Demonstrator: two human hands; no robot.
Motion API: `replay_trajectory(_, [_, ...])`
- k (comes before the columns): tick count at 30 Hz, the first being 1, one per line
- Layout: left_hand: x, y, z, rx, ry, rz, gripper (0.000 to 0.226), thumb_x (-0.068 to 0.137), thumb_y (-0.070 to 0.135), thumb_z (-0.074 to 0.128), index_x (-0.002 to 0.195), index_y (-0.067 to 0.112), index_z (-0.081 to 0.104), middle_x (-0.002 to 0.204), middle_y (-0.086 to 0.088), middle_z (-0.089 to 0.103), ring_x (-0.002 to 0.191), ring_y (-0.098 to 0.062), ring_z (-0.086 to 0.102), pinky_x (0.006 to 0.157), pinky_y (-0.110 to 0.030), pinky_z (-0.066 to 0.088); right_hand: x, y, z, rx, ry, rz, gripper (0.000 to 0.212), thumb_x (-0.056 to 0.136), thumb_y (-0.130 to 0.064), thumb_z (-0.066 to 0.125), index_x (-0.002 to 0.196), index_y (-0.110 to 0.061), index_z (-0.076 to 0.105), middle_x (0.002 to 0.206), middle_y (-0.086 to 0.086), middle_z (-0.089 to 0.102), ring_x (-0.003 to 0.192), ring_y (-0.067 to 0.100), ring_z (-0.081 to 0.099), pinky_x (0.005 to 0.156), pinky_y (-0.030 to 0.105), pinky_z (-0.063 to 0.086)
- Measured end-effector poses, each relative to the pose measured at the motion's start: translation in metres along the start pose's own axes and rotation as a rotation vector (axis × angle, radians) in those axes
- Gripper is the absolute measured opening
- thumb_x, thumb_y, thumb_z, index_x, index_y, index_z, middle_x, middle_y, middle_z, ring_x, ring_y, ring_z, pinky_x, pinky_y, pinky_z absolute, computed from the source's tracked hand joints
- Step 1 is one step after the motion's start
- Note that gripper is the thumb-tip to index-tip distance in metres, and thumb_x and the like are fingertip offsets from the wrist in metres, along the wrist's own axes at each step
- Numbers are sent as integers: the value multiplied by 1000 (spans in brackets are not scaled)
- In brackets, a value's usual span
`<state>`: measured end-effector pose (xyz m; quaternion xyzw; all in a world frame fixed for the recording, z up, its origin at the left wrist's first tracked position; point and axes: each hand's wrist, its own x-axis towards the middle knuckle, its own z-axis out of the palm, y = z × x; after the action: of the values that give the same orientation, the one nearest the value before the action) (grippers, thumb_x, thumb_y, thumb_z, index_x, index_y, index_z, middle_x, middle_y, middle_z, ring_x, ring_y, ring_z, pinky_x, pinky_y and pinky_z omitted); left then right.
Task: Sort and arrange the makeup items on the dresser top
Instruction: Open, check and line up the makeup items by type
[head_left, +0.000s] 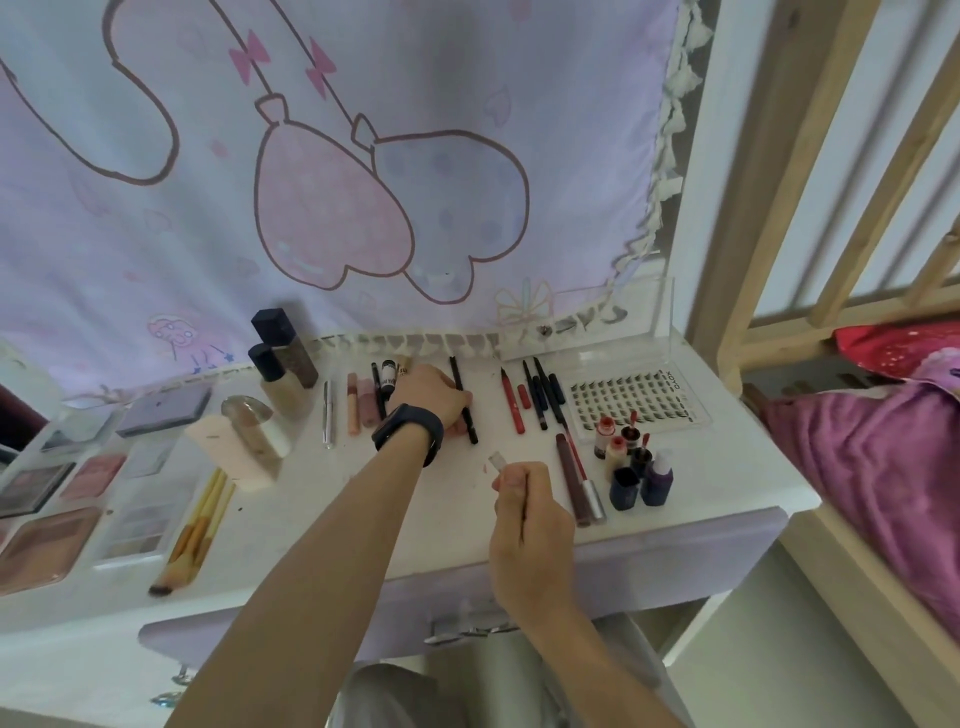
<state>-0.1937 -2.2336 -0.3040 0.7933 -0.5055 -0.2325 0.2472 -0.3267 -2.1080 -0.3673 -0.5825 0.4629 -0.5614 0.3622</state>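
Two light, stiff sticks, centre frame: left hand (431, 400) grips the pencil (470, 426) mid-shaft, probably the best hold; right hand (524, 501) pinches the liner (496, 461).

Bedroom: dresser (467, 540), bed (883, 467) (cartoon curtain (311, 182))

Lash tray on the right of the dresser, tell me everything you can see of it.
The lash tray is a flat, clear-looking plastic card holding rows of small dark lash clusters, with XOYO printed along its right edge. It lies flat at the dresser top's right rear. Pencils lie beside its left edge, and small bottles stand at its front edge.
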Motion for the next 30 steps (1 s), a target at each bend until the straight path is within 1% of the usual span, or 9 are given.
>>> replay_trajectory(9, [5,-6,6,-141,23,-15,26,88,33,72,69,20,61,78,-10,75,77,-29,73,76,-44,61,-1,0,-1,34,17,36,32,107,-44,31,90,-29,53,55,-11,46,44,7,35,43,17,25])
replay_trajectory(10, [5,-7,7,-150,30,-18,26,90,36,70,74,18,62,82,-10,75,76,-27,73,76,-42,61,-1,-2,-2,36,9,54,31,106,-43,32,91,-28,54,57,-10,48,45,7,36,44,20,28])
replay_trajectory(12, [2,-11,7,-130,52,-4,27,92,41,65,99,15,67,93,-5,75,74,-18,72,73,-30,57,2,-6,-6,47,-22,122,25,105,-39,38,93,-30,58,67,-8,57,51,6,43,49,26,36])
replay_trajectory(14, [-5,-17,9,-56,97,60,34,94,39,62,121,17,63,104,-1,71,83,-10,62,73,-23,45,7,-13,-11,66,-44,193,20,105,-37,44,97,-35,62,82,-9,65,58,8,50,57,29,42])
replay_trajectory(17, [-18,-30,15,-71,130,190,32,95,33,59,125,24,64,108,2,67,89,-9,56,75,-22,40,22,-31,-18,22,-61,133,19,106,-33,47,98,-42,62,91,-16,67,59,8,60,56,22,51])
replay_trajectory(20, [-26,-43,22,-94,148,290,32,95,29,57,125,25,65,113,0,62,98,-15,58,84,-29,49,45,-43,-17,-142,-92,7,14,104,-31,52,99,-42,60,86,-17,68,74,3,65,66,15,52])
replay_trajectory(22, [-27,-48,25,-70,146,316,33,96,28,54,127,24,65,119,-2,58,111,-19,54,95,-28,45,64,-43,-12,-322,-110,-44,10,103,-30,54,105,-35,63,84,-19,66,78,-3,62,70,9,47])
replay_trajectory(26, [-25,-52,26,-28,120,329,34,98,29,51,128,22,65,127,-2,54,122,-21,46,105,-28,38,105,-30,3,-724,-164,-94,20,103,-30,52,112,-20,67,85,-6,70,75,9,57,66,24,38])
replay_trajectory(30, [-25,-56,26,14,135,383,34,100,30,50,129,22,64,128,-2,55,121,-24,45,106,-32,38,126,-15,17,-1038,-214,-127,24,103,-31,48,109,-21,68,93,1,72,84,21,59,65,30,35])
